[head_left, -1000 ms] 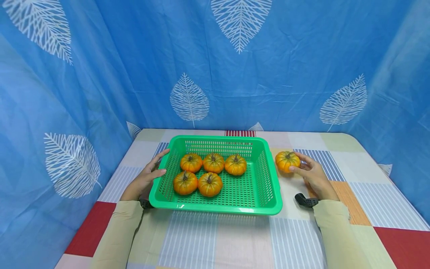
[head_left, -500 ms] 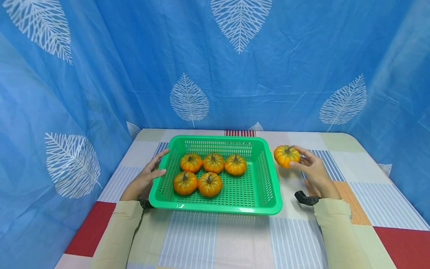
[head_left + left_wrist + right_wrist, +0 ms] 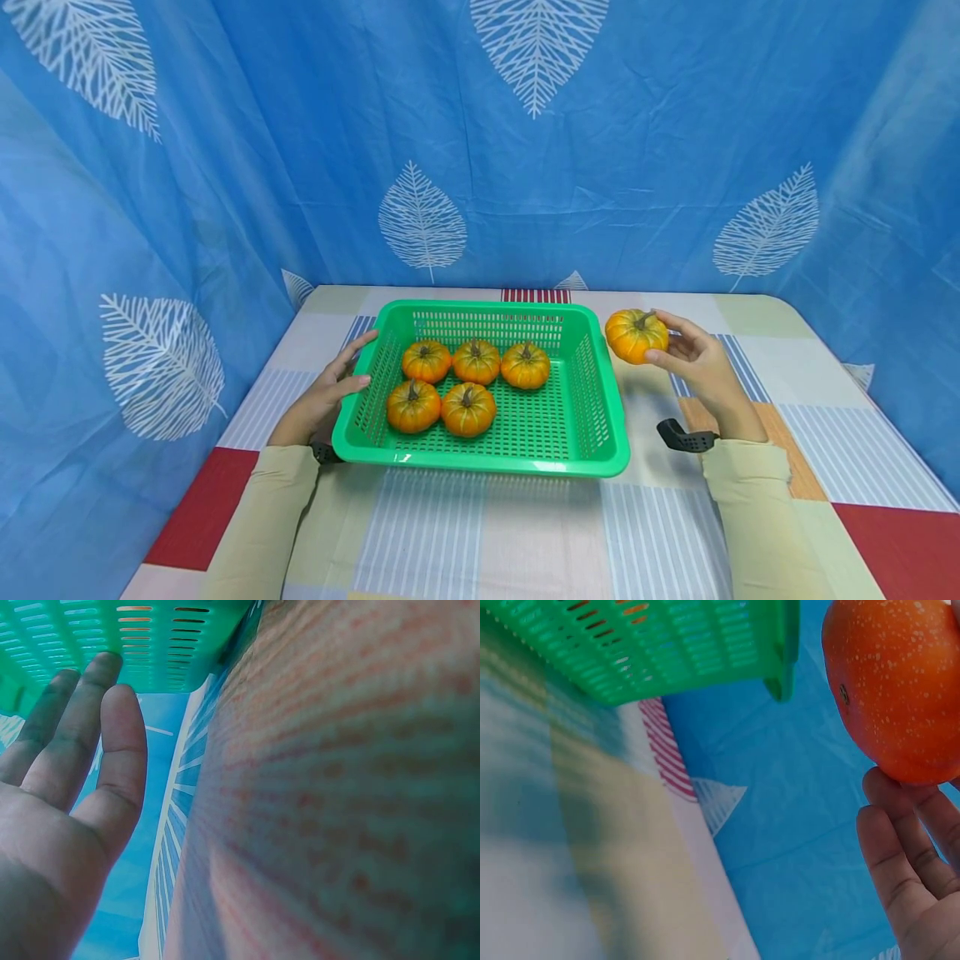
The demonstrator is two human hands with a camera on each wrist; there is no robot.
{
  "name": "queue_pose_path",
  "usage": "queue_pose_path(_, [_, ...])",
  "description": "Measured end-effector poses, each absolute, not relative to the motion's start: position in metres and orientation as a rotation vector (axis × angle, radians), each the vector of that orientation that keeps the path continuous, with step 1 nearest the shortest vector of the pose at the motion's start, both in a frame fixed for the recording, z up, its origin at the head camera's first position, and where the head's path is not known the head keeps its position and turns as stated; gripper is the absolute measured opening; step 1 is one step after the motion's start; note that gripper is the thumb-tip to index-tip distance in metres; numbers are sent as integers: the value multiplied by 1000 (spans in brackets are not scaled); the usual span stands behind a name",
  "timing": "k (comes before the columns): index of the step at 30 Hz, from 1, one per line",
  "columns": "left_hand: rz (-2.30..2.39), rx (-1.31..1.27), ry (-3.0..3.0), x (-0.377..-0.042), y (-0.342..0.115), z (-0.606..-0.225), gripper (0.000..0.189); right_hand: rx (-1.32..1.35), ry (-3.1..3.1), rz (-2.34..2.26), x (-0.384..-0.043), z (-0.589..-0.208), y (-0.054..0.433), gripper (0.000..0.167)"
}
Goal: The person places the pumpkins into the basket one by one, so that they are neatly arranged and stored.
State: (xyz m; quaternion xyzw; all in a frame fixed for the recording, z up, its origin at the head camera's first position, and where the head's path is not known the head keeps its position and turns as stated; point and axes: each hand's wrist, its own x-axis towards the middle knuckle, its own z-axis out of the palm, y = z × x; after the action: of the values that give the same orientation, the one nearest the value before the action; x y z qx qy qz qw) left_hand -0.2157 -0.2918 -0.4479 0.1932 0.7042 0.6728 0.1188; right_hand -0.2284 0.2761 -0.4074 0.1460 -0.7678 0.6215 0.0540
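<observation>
My right hand (image 3: 705, 367) pinches a small orange pumpkin (image 3: 633, 340) between thumb and fingers, raised beside the right rim of a green plastic basket (image 3: 480, 468). In the right wrist view the underside of that pumpkin (image 3: 896, 697) shows, with fingertips beneath it. Inside the basket sit several similar pumpkins (image 3: 468, 410), three in a back row and two in front at the left. My left hand (image 3: 322, 400) rests against the basket's left side, thumb and fingers spread. From the left wrist, straight fingers (image 3: 124, 742) meet the slotted basket wall (image 3: 142, 645).
A patchwork-patterned cloth (image 3: 540, 533) covers the table. Blue curtains (image 3: 637, 167) with white leaf prints stand behind and at both sides. The right half of the basket floor (image 3: 532, 425) shows bare slots.
My right hand has lifted the pumpkin from beside the basket, upward and slightly left towards its right rim. The left hand and basket have stayed in place.
</observation>
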Motion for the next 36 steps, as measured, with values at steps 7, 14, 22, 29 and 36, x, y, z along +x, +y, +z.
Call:
queue_pose_path(7, [1954, 542, 2072, -215, -292, -446, 77, 557, -2354, 1863, -223, -396, 267, 61])
queue_pose_path(14, [1957, 558, 2063, -216, -293, -447, 77, 667, -2395, 1767, -222, -392, 258, 61])
queue_pose_path(22, [1965, 558, 2052, -216, -292, -447, 77, 775, -2397, 1728, -222, -390, 249, 61])
queue_pose_path(29, [1966, 548, 2057, -215, -292, -447, 79, 832, -2421, 1682, -220, -388, 242, 62])
queue_pose_path(36, [1965, 554, 2064, -215, -292, -448, 79, 875, -2450, 1641, -219, -387, 238, 62])
